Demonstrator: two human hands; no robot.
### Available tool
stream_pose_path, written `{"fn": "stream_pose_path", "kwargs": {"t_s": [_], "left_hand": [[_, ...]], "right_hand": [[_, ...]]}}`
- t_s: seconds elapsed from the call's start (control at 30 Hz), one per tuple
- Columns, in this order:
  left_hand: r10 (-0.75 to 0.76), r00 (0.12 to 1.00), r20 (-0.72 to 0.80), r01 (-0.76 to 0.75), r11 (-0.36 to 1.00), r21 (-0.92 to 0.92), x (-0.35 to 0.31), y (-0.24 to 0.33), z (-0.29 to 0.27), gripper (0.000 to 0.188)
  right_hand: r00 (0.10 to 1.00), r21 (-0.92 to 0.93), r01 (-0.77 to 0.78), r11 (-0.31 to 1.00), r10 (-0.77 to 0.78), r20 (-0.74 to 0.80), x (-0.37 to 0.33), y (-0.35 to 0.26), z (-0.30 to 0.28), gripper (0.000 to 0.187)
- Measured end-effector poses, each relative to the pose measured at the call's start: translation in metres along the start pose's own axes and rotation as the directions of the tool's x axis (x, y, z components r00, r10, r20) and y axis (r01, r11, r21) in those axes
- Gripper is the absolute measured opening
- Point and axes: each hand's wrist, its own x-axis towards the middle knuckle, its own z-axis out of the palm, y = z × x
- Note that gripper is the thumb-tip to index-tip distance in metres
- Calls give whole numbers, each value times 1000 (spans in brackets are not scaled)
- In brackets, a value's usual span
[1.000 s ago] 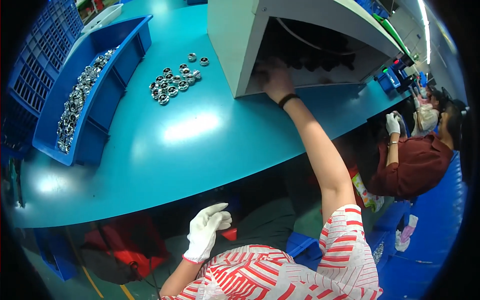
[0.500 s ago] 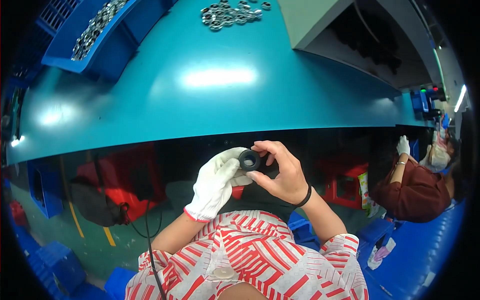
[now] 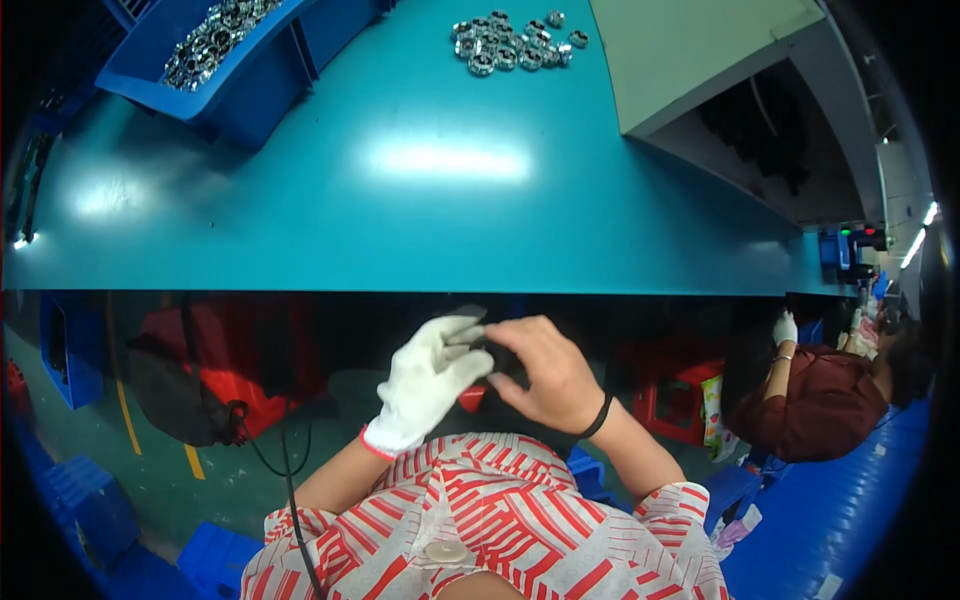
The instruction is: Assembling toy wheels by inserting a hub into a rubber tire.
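Observation:
My left hand [image 3: 428, 382], in a white glove with a red-edged cuff, is bent with its thumb and fingers pointing right. My right hand [image 3: 550, 378], bare and with a black band at the wrist, curves toward it from the other side. Between the fingertips of both hands sits a black ring [image 3: 492, 352], hard to tell from the dark gap behind it. Its opening is not visible now. Both hands are in front of my body, just below the near edge of the teal table [image 3: 330, 235].
Several shiny metal rings [image 3: 505, 48] lie in a cluster at the table's far middle. A blue bin [image 3: 250, 105] at far left holds many more. A pale box-like housing [image 3: 700, 50] stands at far right. A co-worker [image 3: 815, 400] sits on the right, near a red stool [image 3: 655, 400].
The view has shifted, so the table and metal rings appear lower and further right. My hands have turned the black ring; its round face and opening, plain before, no longer show.

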Motion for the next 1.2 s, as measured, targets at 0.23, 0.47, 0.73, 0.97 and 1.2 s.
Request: {"fn": "stream_pose_path", "kwargs": {"t_s": [0.23,0.47,0.73,0.97,1.2], "left_hand": [[-56,974,218,76,994,-85,7,-8,-10,41],[-192,961,200,269,819,-507,10,-13,-16,35],[-254,937,239,341,526,-779,8,-40,-44,36],[-157,965,209,257,433,-864,21,-34,-39,46],[-138,965,222,261,544,-798,24,-51,-32,53]], "right_hand": [[964,73,127,989,-140,225,38,-14,-30,38],[947,-326,79,942,-173,-271,169,59,-61,20],[946,-556,-138,820,-57,-319,216,80,-45,25],[974,-68,56,996,-70,-217,134,20,-42,29],[987,284,-159,946,159,24,-5,-6,12,35]]}}
